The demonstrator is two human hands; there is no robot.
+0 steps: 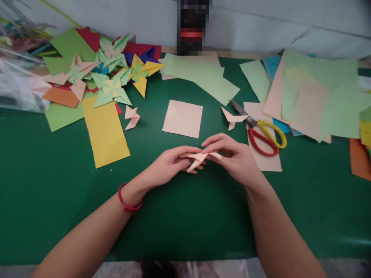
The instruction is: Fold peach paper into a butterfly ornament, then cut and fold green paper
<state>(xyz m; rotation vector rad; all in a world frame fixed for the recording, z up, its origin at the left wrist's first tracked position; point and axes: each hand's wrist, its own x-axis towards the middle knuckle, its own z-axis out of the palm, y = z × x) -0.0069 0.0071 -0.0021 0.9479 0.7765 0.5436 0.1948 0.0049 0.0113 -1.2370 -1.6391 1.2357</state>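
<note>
Peach fold [198,157] is right between our hands, held up a bit near the middle of the green table [185,224]. Our left hand [169,166] has it pinched from the left, our right hand [235,156] from the right, so both are clamped on it. Fingers cover part of it, so we can't tell if it's one piece or two.

Pretty crowded around us, tbh. Just beyond our hands lies a flat peach square [183,119], with a small left fold [132,117] on one side and a right fold [232,119] on the other, up against the scissors [253,122]. Those lie partly on a peach sheet [268,163], just past our right hand, blades pointing far left. Far right there's a paper pile [307,96]; far left, a heap of paper flowers [113,88], with a yellow sheet [106,135] on the near side and a clear bag [23,85] farther left.
</note>
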